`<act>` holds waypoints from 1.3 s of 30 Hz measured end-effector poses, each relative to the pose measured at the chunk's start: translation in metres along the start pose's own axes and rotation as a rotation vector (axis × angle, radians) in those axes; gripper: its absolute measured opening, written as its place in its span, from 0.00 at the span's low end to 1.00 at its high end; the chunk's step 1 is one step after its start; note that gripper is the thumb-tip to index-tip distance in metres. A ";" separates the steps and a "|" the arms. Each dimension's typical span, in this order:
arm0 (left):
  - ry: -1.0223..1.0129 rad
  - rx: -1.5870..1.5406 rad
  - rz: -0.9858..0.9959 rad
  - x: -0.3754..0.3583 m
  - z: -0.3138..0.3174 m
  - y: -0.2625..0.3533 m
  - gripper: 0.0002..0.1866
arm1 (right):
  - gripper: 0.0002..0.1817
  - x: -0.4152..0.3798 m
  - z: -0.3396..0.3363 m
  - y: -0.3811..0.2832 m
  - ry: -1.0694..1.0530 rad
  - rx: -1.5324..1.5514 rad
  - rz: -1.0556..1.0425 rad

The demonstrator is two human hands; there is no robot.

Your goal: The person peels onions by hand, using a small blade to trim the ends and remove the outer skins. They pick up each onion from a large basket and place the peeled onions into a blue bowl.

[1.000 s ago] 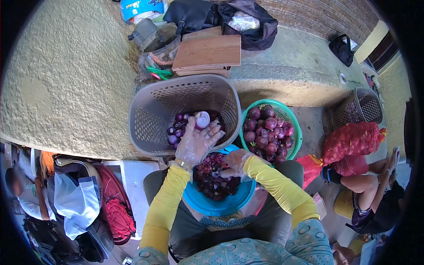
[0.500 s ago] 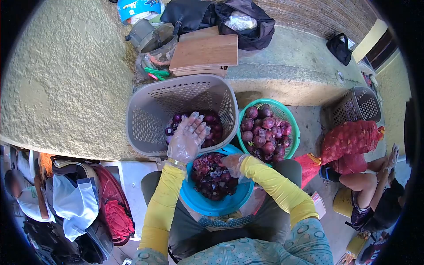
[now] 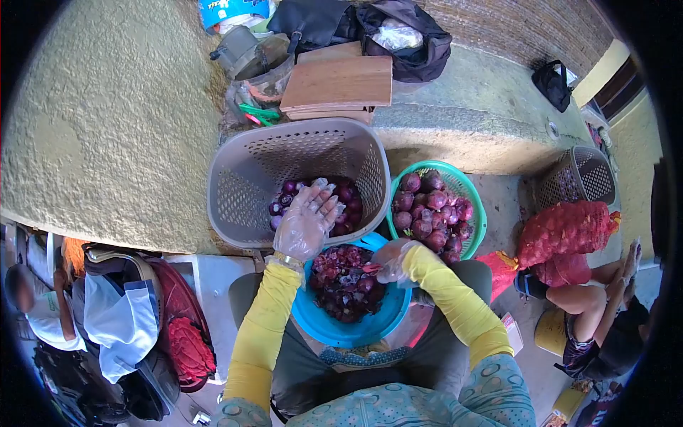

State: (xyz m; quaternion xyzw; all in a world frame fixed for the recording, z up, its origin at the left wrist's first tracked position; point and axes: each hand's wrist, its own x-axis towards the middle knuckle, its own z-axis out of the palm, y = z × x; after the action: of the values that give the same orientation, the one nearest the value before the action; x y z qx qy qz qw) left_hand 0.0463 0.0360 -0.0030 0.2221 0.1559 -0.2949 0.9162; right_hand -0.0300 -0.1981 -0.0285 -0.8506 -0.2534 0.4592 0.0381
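My left hand, in a clear plastic glove, is palm up with fingers stretched out over the front of a grey basket. Purple peeled onions lie inside that basket. Over the right rim of a blue basin is my gloved right hand, its fingers curled. A reddish bit shows at its fingertips, too small to name. Red onions and dark loose skins fill the basin between my knees. Beside it stands a green basket of unpeeled red onions.
Red mesh sacks lie at right, near another grey basket and a seated person. Wooden boards and black bags rest on the ledge behind. Bags and cloths are piled at left.
The view has shifted slightly. My right hand has drawn a little to the right, away from the basin's middle. My left hand stays palm up above the grey basket's front.
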 end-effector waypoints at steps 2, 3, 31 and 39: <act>-0.016 -0.002 0.014 -0.001 -0.001 0.004 0.17 | 0.24 -0.048 -0.028 0.004 0.111 0.167 -0.045; -0.018 -0.008 0.010 -0.001 -0.001 0.005 0.17 | 0.27 -0.087 -0.045 0.004 0.193 0.396 -0.031; 0.008 0.041 0.088 0.000 0.008 0.003 0.17 | 0.47 -0.021 0.007 0.166 0.960 0.880 0.648; 0.034 0.086 0.092 0.001 0.008 0.001 0.17 | 0.43 -0.007 0.027 0.192 0.988 0.824 0.712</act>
State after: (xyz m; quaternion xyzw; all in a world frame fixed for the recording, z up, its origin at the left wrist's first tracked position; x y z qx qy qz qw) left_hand 0.0486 0.0325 0.0038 0.2733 0.1480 -0.2553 0.9156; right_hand 0.0209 -0.3727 -0.0959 -0.9058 0.2781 0.0649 0.3130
